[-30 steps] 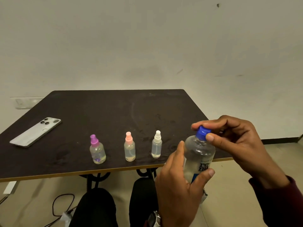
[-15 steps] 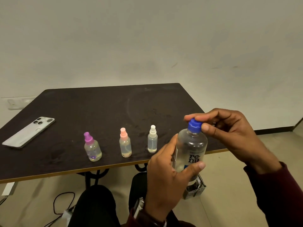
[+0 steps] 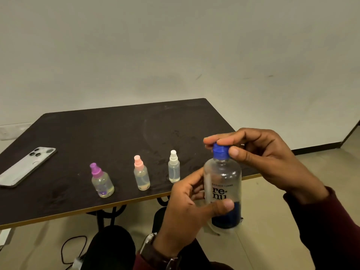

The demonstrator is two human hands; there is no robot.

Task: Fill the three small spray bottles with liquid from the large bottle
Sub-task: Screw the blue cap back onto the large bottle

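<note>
The opening of the large bottle point(image 3: 222, 188) appeared to be the step in hand. The bottle was held upright off the table's near edge, toward 4 o'clock of the view, its body gripped by the left hand point(image 3: 187, 209), while its blue cap point(image 3: 220, 152) was pinched by the fingertips of the right hand point(image 3: 263, 158). The cap was seated on the neck; a twist off would be called for next, then a spray top removed.

The three small spray bottles were stood in a row near the front edge of the dark table point(image 3: 116, 133), all capped: the purple-topped bottle point(image 3: 101, 181) at 9 o'clock of the pink-topped bottle point(image 3: 141, 174), the white-topped bottle point(image 3: 173, 167) at 3 o'clock. A phone point(image 3: 27, 165) was laid toward the table's 9 o'clock edge. A plain wall point(image 3: 175, 45) was seen behind, and a cable point(image 3: 72, 250) on the floor.
</note>
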